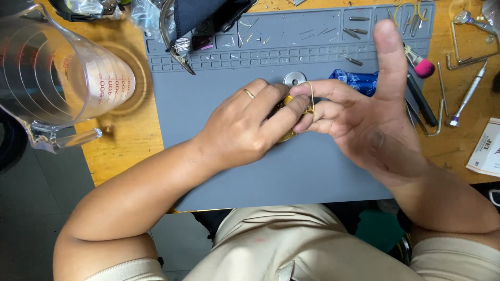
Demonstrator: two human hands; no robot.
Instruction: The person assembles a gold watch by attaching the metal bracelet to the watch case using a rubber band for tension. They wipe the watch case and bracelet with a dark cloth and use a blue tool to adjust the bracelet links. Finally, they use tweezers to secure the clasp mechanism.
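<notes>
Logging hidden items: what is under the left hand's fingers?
Under the left hand, a small gold-coloured object peeks out, with thin yellow wire looping over the right hand. The fingers cover its shape.

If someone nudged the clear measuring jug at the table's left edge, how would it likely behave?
The measuring jug looks like thin clear plastic and empty, so probably light and easily slid. It appears to overhang the wooden table edge, so a push might tip it off.

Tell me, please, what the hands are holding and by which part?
Both hands, left hand and right hand, pinch a small yellow object between fingertips; it is mostly hidden, so the exact part cannot be told.
</notes>
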